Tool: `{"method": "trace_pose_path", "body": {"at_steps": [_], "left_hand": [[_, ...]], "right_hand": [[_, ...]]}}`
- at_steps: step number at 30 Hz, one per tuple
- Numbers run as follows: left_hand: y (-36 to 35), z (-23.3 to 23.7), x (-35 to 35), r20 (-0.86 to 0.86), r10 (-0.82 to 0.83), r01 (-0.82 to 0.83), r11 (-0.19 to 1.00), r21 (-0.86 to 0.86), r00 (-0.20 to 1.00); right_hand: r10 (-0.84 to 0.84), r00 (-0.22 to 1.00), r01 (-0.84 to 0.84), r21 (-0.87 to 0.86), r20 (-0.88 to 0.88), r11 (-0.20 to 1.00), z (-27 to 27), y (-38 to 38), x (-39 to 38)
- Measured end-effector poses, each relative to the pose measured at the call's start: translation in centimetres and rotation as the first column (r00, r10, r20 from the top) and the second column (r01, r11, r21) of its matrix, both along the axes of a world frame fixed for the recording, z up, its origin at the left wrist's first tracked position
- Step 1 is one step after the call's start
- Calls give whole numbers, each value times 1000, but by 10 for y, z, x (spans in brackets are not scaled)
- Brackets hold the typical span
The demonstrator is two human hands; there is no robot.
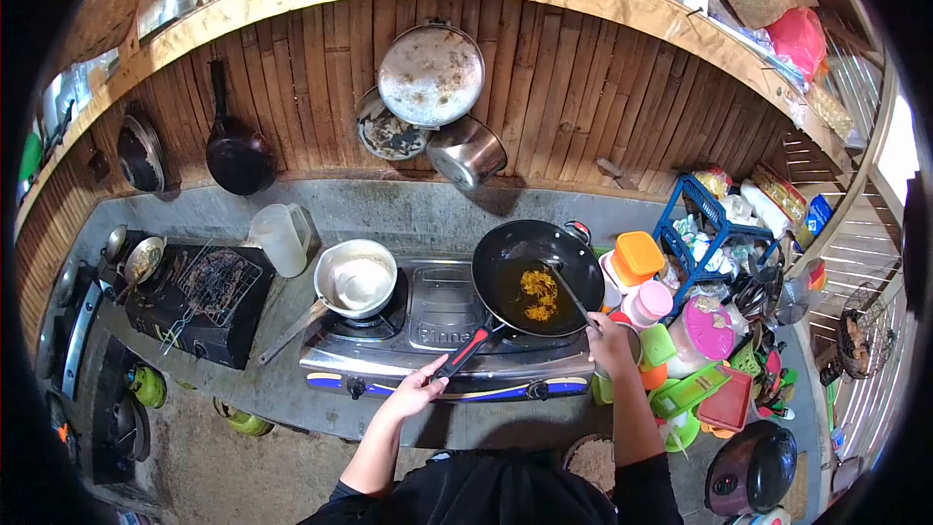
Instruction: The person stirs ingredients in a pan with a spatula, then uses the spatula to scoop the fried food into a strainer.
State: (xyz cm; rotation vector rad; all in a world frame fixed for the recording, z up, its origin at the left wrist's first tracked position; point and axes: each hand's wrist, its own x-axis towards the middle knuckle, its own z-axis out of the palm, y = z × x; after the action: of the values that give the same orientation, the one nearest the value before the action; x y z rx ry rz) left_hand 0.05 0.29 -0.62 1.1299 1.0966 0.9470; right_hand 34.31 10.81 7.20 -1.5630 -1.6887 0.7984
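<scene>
A black frying pan (501, 258) sits on the right side of the gas stove (442, 297). My left hand (418, 391) is closed around its black and red handle. In the oil at the bottom lies chopped yellow-orange food (540, 284), in two small heaps. My right hand (610, 342) grips a long dark spatula (571, 294), its far end down in the pan beside the food. The spatula's tip is partly hard to make out. On the left burner rests a pale pot (358, 255) with a ladle-like bowl or lid inside that I cannot identify.
Plastic containers, including an orange box (638, 255) and a pink-lidded tub (713, 329), crowd the counter right of the pan. A blue rack (714, 224) stands behind them, a rice cooker (750, 472) nearer. A clear jug (282, 238) and a small grill (219, 282) are left.
</scene>
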Motion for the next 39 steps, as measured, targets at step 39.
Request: {"method": "trace_pose_path", "body": {"at_steps": [39], "left_hand": [[-5, 1, 7, -50, 89, -89, 996, 5, 995]], "right_hand": [[141, 729, -102, -98, 670, 990, 119, -89, 32]]}}
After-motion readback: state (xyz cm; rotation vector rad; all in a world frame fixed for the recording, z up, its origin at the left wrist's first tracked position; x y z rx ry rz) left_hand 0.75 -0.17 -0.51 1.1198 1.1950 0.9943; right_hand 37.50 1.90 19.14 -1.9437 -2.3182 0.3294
